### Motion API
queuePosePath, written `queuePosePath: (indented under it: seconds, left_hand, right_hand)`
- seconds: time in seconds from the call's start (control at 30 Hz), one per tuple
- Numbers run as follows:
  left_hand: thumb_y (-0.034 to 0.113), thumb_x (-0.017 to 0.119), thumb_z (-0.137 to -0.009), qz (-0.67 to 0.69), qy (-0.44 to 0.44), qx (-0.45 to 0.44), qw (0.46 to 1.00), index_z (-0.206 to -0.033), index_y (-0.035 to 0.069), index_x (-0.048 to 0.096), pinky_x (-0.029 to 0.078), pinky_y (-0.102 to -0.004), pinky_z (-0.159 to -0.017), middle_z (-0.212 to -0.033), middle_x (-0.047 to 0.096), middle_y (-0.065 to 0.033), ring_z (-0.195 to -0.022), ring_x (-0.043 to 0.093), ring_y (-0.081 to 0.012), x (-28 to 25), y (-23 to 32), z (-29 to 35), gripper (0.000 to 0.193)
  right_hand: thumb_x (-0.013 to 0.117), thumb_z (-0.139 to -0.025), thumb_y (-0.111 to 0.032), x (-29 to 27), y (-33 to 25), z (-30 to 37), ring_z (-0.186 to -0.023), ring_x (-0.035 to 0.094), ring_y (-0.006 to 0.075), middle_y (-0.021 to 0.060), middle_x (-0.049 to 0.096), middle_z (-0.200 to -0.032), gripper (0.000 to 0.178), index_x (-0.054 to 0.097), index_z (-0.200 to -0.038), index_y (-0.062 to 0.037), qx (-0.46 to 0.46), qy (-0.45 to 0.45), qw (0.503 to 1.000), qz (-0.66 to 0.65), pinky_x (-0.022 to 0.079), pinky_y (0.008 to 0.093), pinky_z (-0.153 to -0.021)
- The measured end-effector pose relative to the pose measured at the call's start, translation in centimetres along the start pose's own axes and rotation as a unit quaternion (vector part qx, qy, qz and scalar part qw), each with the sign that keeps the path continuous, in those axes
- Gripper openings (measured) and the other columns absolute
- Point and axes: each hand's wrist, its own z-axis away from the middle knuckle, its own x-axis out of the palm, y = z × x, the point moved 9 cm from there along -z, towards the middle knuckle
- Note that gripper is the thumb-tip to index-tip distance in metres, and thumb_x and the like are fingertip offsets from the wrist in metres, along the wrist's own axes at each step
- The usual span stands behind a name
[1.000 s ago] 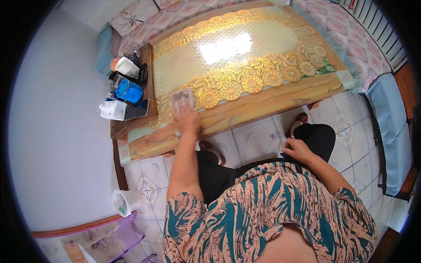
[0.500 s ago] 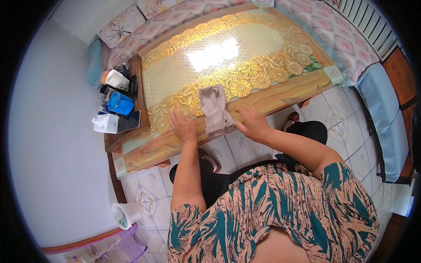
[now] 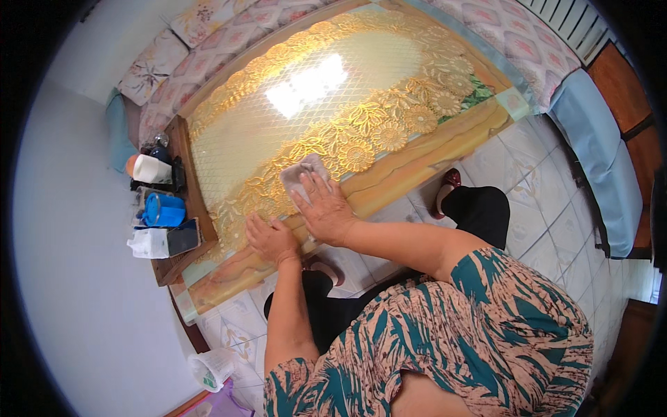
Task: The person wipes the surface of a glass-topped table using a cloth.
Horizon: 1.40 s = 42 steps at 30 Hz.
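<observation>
Cloth (image 3: pixel 300 175) lies flat under our open right hand (image 3: pixel 325 212), wiping the bench (image 3: pixel 389 76); our empty left hand (image 3: pixel 271 240) braces its edge, so firm pressure seems needed.

Grey cloth (image 3: pixel 300 175) flat on table edge

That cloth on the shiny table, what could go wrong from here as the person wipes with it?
The right hand presses the cloth flat near the table's front edge; a long stroke might carry it off. The left hand leans on that glossy edge and could slip. A wide sweep leftward might knock the blue jug and containers beside it.
</observation>
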Motion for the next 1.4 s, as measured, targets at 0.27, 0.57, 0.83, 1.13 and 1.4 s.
queuePosePath:
  seconds: [0.27, 0.57, 0.83, 1.13, 1.4]
  left_hand:
    - [0.026, 0.051, -0.086, 0.009, -0.033, -0.018, 0.999, -0.127, 0.004, 0.048, 0.031, -0.046, -0.103, -0.134, 0.046, -0.0137, -0.123, 0.041, -0.0333, -0.4, -0.2, -0.3, 0.046]
    - [0.027, 0.05, -0.087, -0.021, -0.06, -0.039, 0.997, -0.129, 0.005, 0.047, 0.029, -0.0463, -0.104, -0.136, 0.044, -0.0126, -0.124, 0.039, -0.0342, 0.0, -0.8, -0.3, 0.047]
    - [0.027, 0.049, -0.089, -0.012, -0.047, -0.036, 0.998, -0.129, 0.004, 0.047, 0.029, -0.0458, -0.104, -0.138, 0.042, -0.0128, -0.126, 0.037, -0.0334, 0.2, -1.9, -0.2, 0.046]
    - [0.022, 0.043, -0.091, 0.086, -0.05, -0.018, 0.995, -0.126, 0.001, 0.048, 0.028, -0.0449, -0.105, -0.134, 0.045, -0.0162, -0.124, 0.039, -0.0349, -0.6, -1.9, -0.2, 0.041]
    - [0.019, 0.044, -0.089, 0.054, -0.068, -0.004, 0.996, -0.125, -0.003, 0.047, 0.027, -0.0442, -0.107, -0.132, 0.046, -0.0207, -0.124, 0.04, -0.0352, -1.0, -0.8, -0.3, 0.042]
  right_hand:
    - [0.048, -0.083, -0.026, -4.1, 10.4, 0.8, -0.129, 0.036, 0.0292, 0.0138, 0.036, -0.142, 0.047, 0.048, -0.129, -0.0145, 0.047, 0.001, 0.998, 0.032, 0.031, 0.0484, -0.097]
    - [0.055, -0.082, -0.042, -15.7, 31.4, 8.0, -0.127, 0.035, 0.0336, 0.0111, 0.033, -0.143, 0.053, 0.046, -0.132, -0.0249, 0.288, 0.022, 0.931, 0.222, 0.031, 0.0526, -0.098]
    - [0.056, -0.082, -0.032, -11.2, 23.5, 7.3, -0.123, 0.036, 0.0359, 0.0129, 0.037, -0.141, 0.056, 0.045, -0.134, -0.0157, 0.25, 0.023, 0.946, 0.207, 0.031, 0.053, -0.095]
    - [0.051, -0.081, -0.019, -2.1, -2.5, 1.6, -0.123, 0.04, 0.0347, 0.0203, 0.042, -0.135, 0.041, 0.054, -0.121, -0.0079, -0.117, -0.013, 0.99, -0.08, 0.035, 0.0471, -0.097]
    - [0.047, -0.083, -0.017, -0.8, 9.4, -5.8, -0.116, 0.044, 0.0309, 0.0125, 0.043, -0.136, 0.039, 0.055, -0.121, -0.0126, 0.01, 0.056, 0.996, -0.062, 0.037, 0.0456, -0.091]
